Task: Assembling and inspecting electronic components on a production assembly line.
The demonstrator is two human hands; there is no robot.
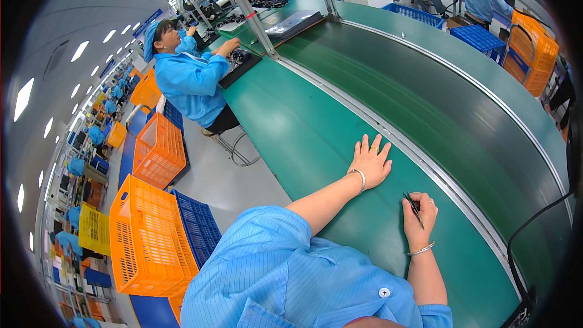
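My left hand (370,162) lies on the green tabletop (340,206) with its fingers spread, holding nothing; a ring and a bracelet show on it. To its right, closer to me, my right hand (424,215) is closed around a pair of dark tweezers (414,209). The tweezers slant across the fingers. Parts of the right fingers are hidden behind the hand.
A metal rail divides the tabletop from a dark green conveyor belt (425,103). At the left, a co-worker (191,79) sits by a black tray (240,68). Orange crates (149,237) and a blue crate (197,222) stand behind. A black cable (516,237) hangs at right.
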